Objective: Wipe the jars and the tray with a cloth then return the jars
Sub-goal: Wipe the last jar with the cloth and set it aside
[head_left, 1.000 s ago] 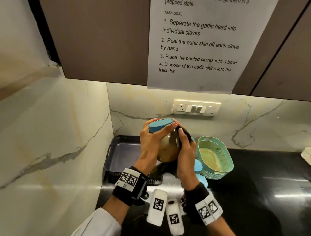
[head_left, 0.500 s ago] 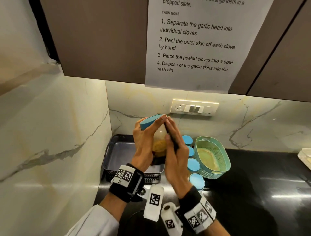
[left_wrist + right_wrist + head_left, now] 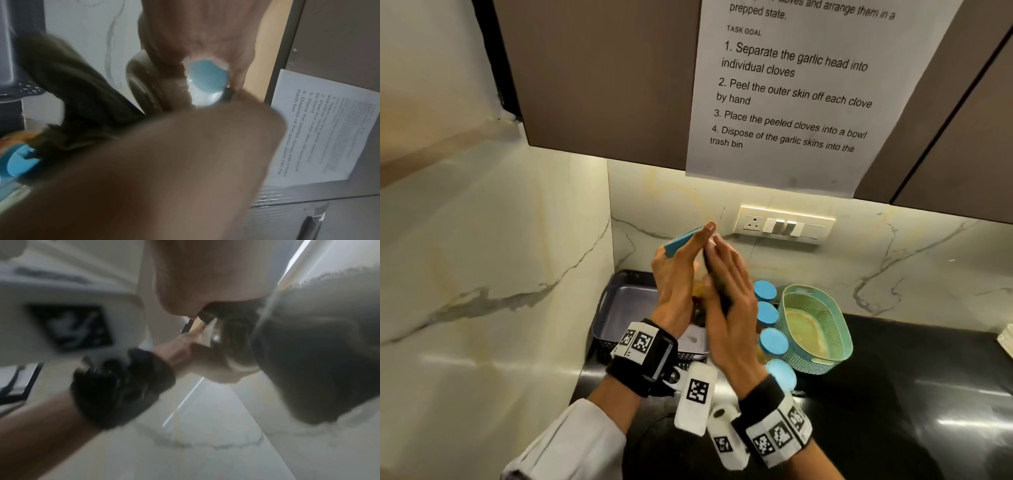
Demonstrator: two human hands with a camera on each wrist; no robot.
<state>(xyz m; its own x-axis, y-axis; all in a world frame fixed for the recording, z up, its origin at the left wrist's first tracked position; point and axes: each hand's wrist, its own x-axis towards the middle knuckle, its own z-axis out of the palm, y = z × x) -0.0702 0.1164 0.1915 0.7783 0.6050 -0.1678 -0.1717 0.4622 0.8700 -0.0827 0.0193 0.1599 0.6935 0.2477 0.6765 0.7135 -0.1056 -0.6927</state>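
My left hand [image 3: 676, 274] grips a clear jar with a blue lid [image 3: 681, 241], tilted so the lid points up and left above the dark grey tray [image 3: 631, 308]. My right hand [image 3: 729, 291] lies along the jar's right side with a dark cloth [image 3: 719, 296] under its palm and thumb. In the left wrist view I look up the jar [image 3: 141, 91] from its base, and the cloth [image 3: 72, 89] hangs to the left. The right wrist view shows the cloth [image 3: 308, 353] bunched beside the jar [image 3: 232, 340]. Most of the jar is hidden between my hands.
Several blue-lidded jars [image 3: 766, 291] stand in a row on the black counter [image 3: 911, 394], between the tray and a teal basket [image 3: 822, 358]. A marble wall closes the left side. A cabinet [image 3: 602, 85] with a taped paper sheet hangs overhead. A socket [image 3: 784, 224] is on the back wall.
The jar has tilted further, its lid leaning left. My right hand has slid up the jar's side with the cloth, its fingers straighter than before. Both hands have shifted left, uncovering the jars behind.
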